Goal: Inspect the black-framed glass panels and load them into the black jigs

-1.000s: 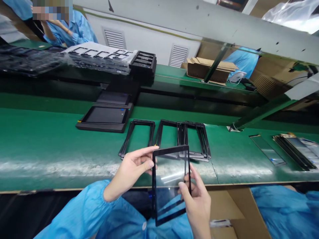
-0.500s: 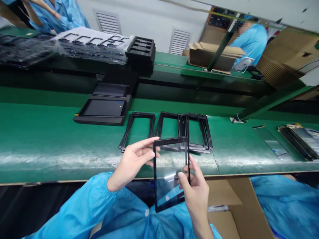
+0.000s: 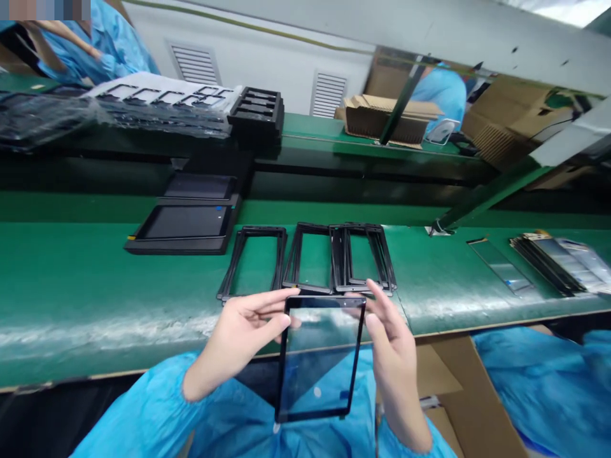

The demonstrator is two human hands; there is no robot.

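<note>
A clear tablet touch glass panel (image 3: 322, 359) with a black border is held up in front of my blue smock, over the bench's front edge. My left hand (image 3: 241, 334) pinches its upper left edge, the thumb in front and fingers behind. At the upper right corner, my right hand (image 3: 394, 346) grips the panel, the thumb by the side edge and some fingertips hidden behind it. Just beyond lie thin black rectangular frames, a stack at left (image 3: 236, 264) and overlapping stacks at right (image 3: 337, 257).
A black tray (image 3: 179, 245) carries dark screens at the back left. Loose glass strips (image 3: 499, 264) and stacked panels (image 3: 548, 261) lie to the right. A green post (image 3: 487, 197) rises from the bench. Below right sits an open cardboard box (image 3: 491, 388). Co-workers in blue are nearby.
The panel has come lower in view and turned more squarely to me. My right hand has slid from its lower right side up to the upper right corner. My left hand keeps its grip.
</note>
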